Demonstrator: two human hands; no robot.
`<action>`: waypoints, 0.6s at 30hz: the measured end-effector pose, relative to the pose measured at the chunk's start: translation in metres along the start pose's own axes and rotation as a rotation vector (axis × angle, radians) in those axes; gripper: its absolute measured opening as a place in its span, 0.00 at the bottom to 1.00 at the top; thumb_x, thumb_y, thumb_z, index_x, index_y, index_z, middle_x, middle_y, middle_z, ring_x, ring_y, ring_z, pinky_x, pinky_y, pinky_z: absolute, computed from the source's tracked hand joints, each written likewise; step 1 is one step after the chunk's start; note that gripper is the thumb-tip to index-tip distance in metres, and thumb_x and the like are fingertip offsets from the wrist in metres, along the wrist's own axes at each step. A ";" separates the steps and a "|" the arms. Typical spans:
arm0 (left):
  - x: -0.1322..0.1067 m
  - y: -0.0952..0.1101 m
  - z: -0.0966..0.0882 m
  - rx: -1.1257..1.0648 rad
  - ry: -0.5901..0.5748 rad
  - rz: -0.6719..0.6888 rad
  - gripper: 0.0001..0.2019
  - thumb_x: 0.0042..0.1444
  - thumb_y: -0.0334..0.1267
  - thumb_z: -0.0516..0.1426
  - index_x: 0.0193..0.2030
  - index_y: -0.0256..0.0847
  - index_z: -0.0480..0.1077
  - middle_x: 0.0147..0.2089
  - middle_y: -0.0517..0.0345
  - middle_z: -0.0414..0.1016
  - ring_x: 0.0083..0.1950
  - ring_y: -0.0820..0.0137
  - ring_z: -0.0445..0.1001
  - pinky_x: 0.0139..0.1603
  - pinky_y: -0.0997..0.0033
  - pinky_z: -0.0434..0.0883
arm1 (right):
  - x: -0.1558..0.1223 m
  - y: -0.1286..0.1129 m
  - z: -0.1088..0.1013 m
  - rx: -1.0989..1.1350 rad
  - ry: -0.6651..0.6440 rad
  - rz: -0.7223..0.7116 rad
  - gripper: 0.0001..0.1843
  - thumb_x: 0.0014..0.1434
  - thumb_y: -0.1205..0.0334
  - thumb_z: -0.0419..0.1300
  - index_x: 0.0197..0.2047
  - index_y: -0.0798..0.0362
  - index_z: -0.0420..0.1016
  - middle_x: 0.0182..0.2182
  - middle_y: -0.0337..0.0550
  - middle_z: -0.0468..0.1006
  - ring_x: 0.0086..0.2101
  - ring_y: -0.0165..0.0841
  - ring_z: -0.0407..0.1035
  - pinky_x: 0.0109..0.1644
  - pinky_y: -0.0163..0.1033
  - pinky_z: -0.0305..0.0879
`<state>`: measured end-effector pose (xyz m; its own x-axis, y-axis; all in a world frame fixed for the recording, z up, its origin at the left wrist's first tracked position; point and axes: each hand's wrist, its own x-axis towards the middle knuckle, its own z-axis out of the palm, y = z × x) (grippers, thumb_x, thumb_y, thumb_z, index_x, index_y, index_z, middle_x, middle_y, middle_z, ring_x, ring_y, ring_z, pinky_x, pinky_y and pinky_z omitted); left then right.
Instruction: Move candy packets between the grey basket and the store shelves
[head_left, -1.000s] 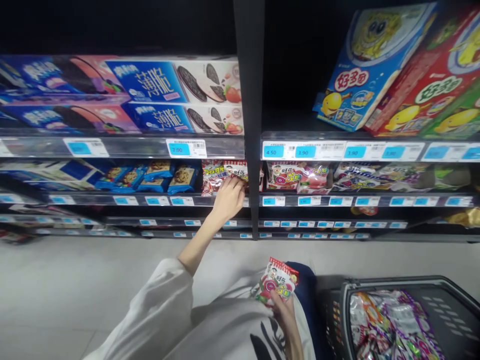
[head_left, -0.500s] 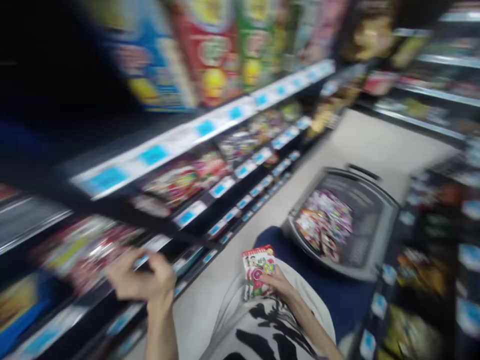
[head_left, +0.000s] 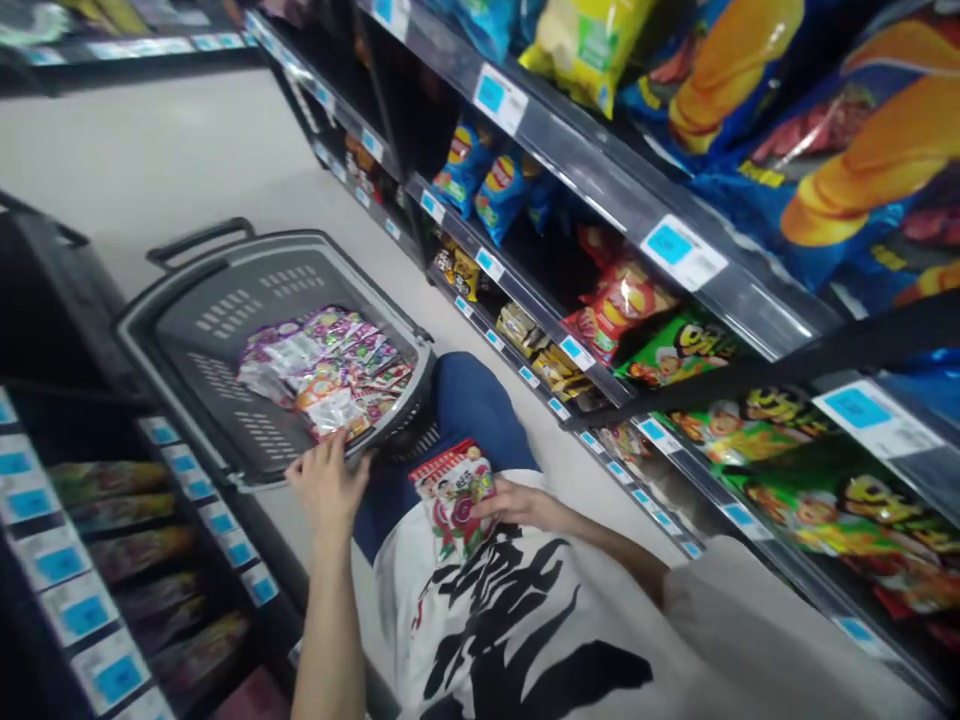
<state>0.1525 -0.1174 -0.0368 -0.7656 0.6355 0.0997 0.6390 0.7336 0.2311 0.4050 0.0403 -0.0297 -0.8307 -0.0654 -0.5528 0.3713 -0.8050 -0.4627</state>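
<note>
My right hand (head_left: 517, 503) pinches a small stack of snack packets (head_left: 454, 500) with red tops and printed fruit, held against the front of my shirt. At the near rim of the grey shopping basket (head_left: 225, 480), my left hand (head_left: 330, 480) has its fingers bent over the edge, thumb to the right; part of the grip is hidden. Inside the basket, purple and orange snack packets (head_left: 322, 360) lie in a pile toward the near right side.
Shelves on the right carry green snack bags (head_left: 682, 345), red chip bags (head_left: 619, 305) and blue chip bags (head_left: 465, 165). A dark shelf with price tags (head_left: 60, 560) stands close on the left. Pale floor (head_left: 187, 140) stretches beyond the basket.
My view has swung from the left-hand shelves to the right-hand ones. My left hand has gone from beside the shelf to the basket rim. The packets remain in my right hand.
</note>
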 end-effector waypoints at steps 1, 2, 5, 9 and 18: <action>0.003 0.000 0.002 0.059 -0.031 -0.037 0.27 0.61 0.51 0.50 0.56 0.32 0.71 0.47 0.39 0.76 0.52 0.50 0.71 0.58 0.50 0.60 | -0.014 0.002 -0.009 0.037 0.044 -0.056 0.27 0.36 0.61 0.79 0.41 0.57 0.79 0.34 0.43 0.81 0.34 0.36 0.78 0.42 0.38 0.76; 0.005 0.000 0.003 0.107 -0.042 -0.079 0.24 0.61 0.49 0.49 0.53 0.32 0.72 0.44 0.40 0.77 0.49 0.52 0.72 0.56 0.51 0.60 | -0.028 0.005 -0.018 0.084 0.096 -0.111 0.27 0.37 0.61 0.79 0.42 0.57 0.78 0.33 0.42 0.81 0.35 0.37 0.79 0.42 0.39 0.77; 0.014 0.005 -0.004 0.232 -0.101 -0.175 0.22 0.58 0.47 0.50 0.49 0.33 0.75 0.42 0.41 0.77 0.48 0.52 0.74 0.52 0.54 0.60 | -0.062 0.016 -0.047 0.237 0.294 -0.253 0.28 0.37 0.61 0.79 0.42 0.55 0.77 0.33 0.41 0.81 0.34 0.38 0.79 0.42 0.42 0.77; 0.038 0.010 -0.021 0.356 -0.422 -0.242 0.30 0.52 0.55 0.54 0.52 0.32 0.74 0.46 0.36 0.76 0.48 0.48 0.77 0.42 0.60 0.64 | -0.099 0.028 -0.086 0.419 0.600 -0.366 0.23 0.43 0.56 0.77 0.40 0.54 0.76 0.31 0.44 0.82 0.31 0.40 0.78 0.37 0.43 0.77; 0.062 -0.011 -0.021 0.309 -0.675 -0.229 0.39 0.43 0.60 0.58 0.56 0.30 0.72 0.53 0.27 0.74 0.55 0.32 0.73 0.45 0.47 0.71 | -0.168 0.097 -0.140 0.648 1.030 -0.526 0.12 0.58 0.56 0.69 0.42 0.53 0.75 0.32 0.39 0.81 0.28 0.31 0.74 0.26 0.32 0.70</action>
<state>0.0962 -0.0913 -0.0131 -0.7336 0.3962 -0.5521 0.5380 0.8350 -0.1157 0.6388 0.0558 -0.0785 -0.0140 0.5818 -0.8132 -0.3989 -0.7490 -0.5290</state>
